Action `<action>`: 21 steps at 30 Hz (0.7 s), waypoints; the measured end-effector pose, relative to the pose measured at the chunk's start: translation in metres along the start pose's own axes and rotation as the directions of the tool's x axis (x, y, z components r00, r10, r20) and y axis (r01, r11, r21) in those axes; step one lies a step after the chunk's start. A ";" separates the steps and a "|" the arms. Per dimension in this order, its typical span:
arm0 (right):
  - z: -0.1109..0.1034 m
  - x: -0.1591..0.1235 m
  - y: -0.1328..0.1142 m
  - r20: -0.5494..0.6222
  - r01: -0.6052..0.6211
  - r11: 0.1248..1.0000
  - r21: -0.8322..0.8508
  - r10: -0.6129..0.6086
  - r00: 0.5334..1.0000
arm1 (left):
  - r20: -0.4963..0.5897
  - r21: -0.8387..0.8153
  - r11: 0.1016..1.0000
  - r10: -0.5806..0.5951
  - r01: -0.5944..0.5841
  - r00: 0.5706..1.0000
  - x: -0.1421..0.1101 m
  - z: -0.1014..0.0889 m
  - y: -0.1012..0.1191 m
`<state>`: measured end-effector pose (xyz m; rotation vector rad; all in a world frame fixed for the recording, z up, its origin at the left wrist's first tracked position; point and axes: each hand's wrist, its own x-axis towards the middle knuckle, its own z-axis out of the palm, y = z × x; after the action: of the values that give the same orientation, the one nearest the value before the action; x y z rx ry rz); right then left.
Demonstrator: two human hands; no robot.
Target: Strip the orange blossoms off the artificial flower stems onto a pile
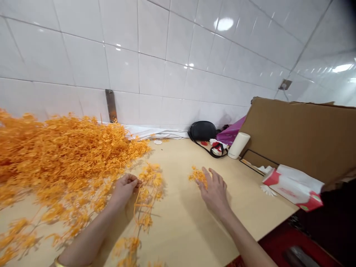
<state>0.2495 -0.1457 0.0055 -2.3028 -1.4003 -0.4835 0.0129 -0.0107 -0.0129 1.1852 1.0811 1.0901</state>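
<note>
My left hand (127,186) is closed in a pinch on the thin stem of an orange artificial flower spray (147,193). The spray's small blossoms hang to the right of my fingertips and trail toward the front of the table. On the right, my right hand (214,188) has its fingers apart, with the thumb and index finger touching a small clump of orange blossoms (197,175) on the table. A large heap of the same orange sprays (69,152) fills the left side, just beyond my left forearm.
Against the tiled wall lies a black bag (204,130) with its strap. Near it are red and white flower heads (218,147), a white cylinder (239,145) and a purple bag (232,131). A cardboard box (297,137) and a tissue pack (293,187) stand at the table's right edge.
</note>
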 end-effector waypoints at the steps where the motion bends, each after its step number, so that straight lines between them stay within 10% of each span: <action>1: 0.006 -0.002 0.015 0.040 -0.069 0.996 -0.048 0.071 0.997 | -0.018 -0.080 0.996 -0.033 0.032 0.999 0.000 0.000 0.001; 7: 0.034 -0.002 0.034 0.258 -0.089 0.985 -0.145 0.125 0.958 | 0.007 -0.277 0.929 -0.254 0.246 0.967 -0.009 0.006 0.017; 12: 0.023 0.035 -0.011 0.039 -0.049 0.984 -0.171 0.057 0.998 | 0.198 -0.366 0.766 -0.490 0.528 0.849 -0.012 -0.004 0.031; 15: 0.010 0.055 -0.055 -0.052 0.092 0.991 0.094 -0.087 0.995 | 0.238 -0.338 0.790 -0.455 0.512 0.858 -0.011 -0.010 0.032; 18: 0.008 0.058 -0.101 0.224 0.063 0.834 0.549 -0.220 0.949 | 0.240 -0.346 0.853 -0.322 0.390 0.916 -0.008 -0.013 0.025; 21: 0.019 0.049 -0.132 0.431 -0.114 0.608 0.786 -0.405 0.806 | 0.228 -0.423 0.872 -0.160 0.246 0.960 -0.003 -0.016 0.016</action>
<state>0.1543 -0.0434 0.0338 -1.5911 -1.6206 0.7738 -0.0048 -0.0107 0.0019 0.7653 0.7347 0.9724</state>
